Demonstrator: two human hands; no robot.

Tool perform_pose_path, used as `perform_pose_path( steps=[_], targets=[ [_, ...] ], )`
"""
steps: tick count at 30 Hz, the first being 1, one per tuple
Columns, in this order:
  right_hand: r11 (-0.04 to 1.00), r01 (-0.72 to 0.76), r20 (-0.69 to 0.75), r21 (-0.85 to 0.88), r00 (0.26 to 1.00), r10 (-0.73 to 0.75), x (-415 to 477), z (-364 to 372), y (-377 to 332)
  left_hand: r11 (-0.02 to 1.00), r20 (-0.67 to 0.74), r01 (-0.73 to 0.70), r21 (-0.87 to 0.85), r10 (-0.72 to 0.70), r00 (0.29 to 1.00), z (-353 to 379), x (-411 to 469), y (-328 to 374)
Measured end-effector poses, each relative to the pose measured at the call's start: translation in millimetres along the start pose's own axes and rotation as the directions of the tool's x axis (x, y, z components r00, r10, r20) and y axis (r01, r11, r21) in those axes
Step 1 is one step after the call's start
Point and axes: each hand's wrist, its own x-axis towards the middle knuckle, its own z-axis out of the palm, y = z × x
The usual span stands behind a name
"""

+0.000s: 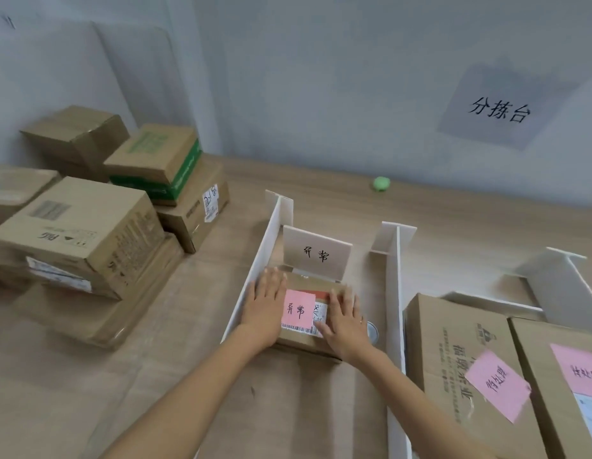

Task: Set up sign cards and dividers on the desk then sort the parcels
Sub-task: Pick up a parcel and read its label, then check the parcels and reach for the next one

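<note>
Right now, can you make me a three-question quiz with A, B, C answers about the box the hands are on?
1. Where is the parcel that the left hand and right hand touch?
A. On a shelf.
B. Between two white dividers.
C. On the floor.

2. What colour is the note on it?
A. Pink.
B. Blue.
C. Yellow.

3. How do the hands lie?
A. Curled into fists.
B. Round a pen.
C. Flat on the parcel.

Answers:
1 B, a divider stands on each side of it.
2 A, the note between the hands is pink.
3 C, the fingers are straight and rest on the parcel's top.
</note>
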Motion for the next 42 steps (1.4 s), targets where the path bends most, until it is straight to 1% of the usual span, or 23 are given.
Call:
perform_pose_path(
  steps=[1,3,5,6,8,11,13,15,18,21,22,24,26,28,30,32,35,38,40,42],
  targets=[
    [1.000,-0.002,-0.037,0.022,0.999,0.003,-4.7,-3.8,-4.1,0.993,-0.071,0.021,-0.114,-0.029,0.997,-6.7,-9.1,0.3],
    [0.999,0.030,-0.110,0.043,0.994,-0.025,-14.9,-13.1,-14.9,0.957,-0.160,-0.025,-0.290,-0.022,0.987,-29.3,-41.0,-7.3],
    [0.996,0.083,-0.140,0.038,0.987,-0.077,-27.1,-24.7,-31.5,0.939,-0.237,-0.115,-0.323,0.037,0.971,-53.1,-81.2,-32.1],
    [0.993,0.116,-0.140,0.034,0.984,-0.110,-34.7,-32.0,-44.6,0.939,-0.256,-0.126,-0.320,0.043,0.966,-64.3,-100.8,-50.8],
    [0.982,0.190,-0.142,0.017,0.972,-0.186,-48.9,-46.5,-77.2,0.938,-0.261,-0.075,-0.337,-0.017,0.965,-83.8,-134.3,-95.3],
    [0.962,0.274,-0.157,0.019,0.951,-0.268,-69.7,-61.4,-138.2,0.908,-0.208,0.079,-0.410,-0.178,0.962,-108.7,-178.5,-164.0],
    [0.948,0.318,-0.149,0.020,0.938,-0.312,-79.9,-65.9,-183.3,0.893,-0.178,0.136,-0.428,-0.231,0.956,-124.3,-201.4,-207.9],
    [0.939,0.343,-0.114,0.021,0.934,-0.339,-85.9,-65.3,-228.6,0.882,-0.190,0.135,-0.451,-0.243,0.951,-139.0,-216.8,-250.4],
    [0.933,0.347,-0.124,0.094,0.934,-0.335,-91.0,-58.3,-295.0,0.843,-0.243,0.119,-0.525,-0.283,0.928,-167.5,-223.9,-310.1],
    [0.925,0.298,-0.078,0.238,0.955,-0.287,-86.0,-43.4,-355.0,0.755,-0.245,0.134,-0.642,-0.368,0.897,-190.8,-213.5,-362.6],
    [0.918,0.270,-0.063,0.292,0.963,-0.264,-82.1,-38.6,-373.4,0.719,-0.226,0.145,-0.679,-0.393,0.891,-196.1,-204.3,-378.5],
    [0.894,0.191,-0.070,0.405,0.981,-0.179,-71.1,-27.7,-404.9,0.646,-0.162,0.176,-0.742,-0.429,0.889,-203.2,-180.1,-405.0],
    [0.842,0.093,-0.064,0.532,0.996,-0.069,-59.7,-14.1,-426.3,0.576,-0.081,0.209,-0.791,-0.437,0.896,-201.9,-154.2,-423.6],
    [0.782,-0.009,-0.013,0.624,1.000,0.022,-48.5,-1.8,-439.6,0.488,0.021,0.244,-0.838,-0.417,0.909,-194.3,-133.7,-431.0],
    [0.750,-0.081,0.040,0.656,0.997,0.073,-34.5,11.7,-445.9,0.422,0.090,0.249,-0.872,-0.361,0.928,-184.1,-120.2,-432.2],
    [0.702,-0.139,0.098,0.699,0.990,0.098,-21.3,24.5,-449.2,0.353,0.143,0.251,-0.901,-0.304,0.942,-172.6,-109.1,-433.2],
    [0.648,-0.222,0.150,0.729,0.975,0.164,-5.5,36.3,-453.0,0.253,0.189,0.260,-0.932,-0.272,0.943,-160.0,-96.8,-439.9],
    [0.601,-0.259,0.138,0.757,0.961,0.240,0.9,40.9,-452.3,0.208,0.154,0.204,-0.957,-0.233,0.960,-150.9,-99.2,-449.5],
    [0.530,-0.274,0.145,0.802,0.951,0.272,-2.7,44.7,-448.5,0.191,0.113,0.157,-0.969,-0.223,0.968,-148.4,-112.5,-451.6],
    [0.428,-0.288,0.178,0.857,0.944,0.278,-15.4,46.7,-447.8,0.232,0.067,0.119,-0.965,-0.222,0.973,-148.3,-128.9,-449.3]
  ],
)
